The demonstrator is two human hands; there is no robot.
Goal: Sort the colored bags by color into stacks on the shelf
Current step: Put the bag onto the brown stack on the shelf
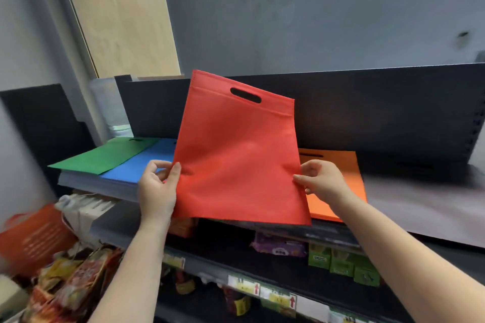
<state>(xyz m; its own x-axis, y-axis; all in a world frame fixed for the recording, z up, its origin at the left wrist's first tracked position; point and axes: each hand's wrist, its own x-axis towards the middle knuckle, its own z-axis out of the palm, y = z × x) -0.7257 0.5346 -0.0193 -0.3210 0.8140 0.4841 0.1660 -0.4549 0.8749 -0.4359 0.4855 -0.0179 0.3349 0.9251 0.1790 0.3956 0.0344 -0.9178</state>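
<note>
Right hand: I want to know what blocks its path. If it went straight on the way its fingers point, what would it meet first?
The right hand points left and already pinches the red bag by its edge, so the bag comes first. Depth beyond is unclear.

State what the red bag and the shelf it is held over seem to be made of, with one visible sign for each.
Red bag: probably non-woven fabric, matte; it shows a stitched hem line and a die-cut handle slot. Shelf: likely painted metal, dark grey and smooth, with a faint sheen; uncertain.
</note>
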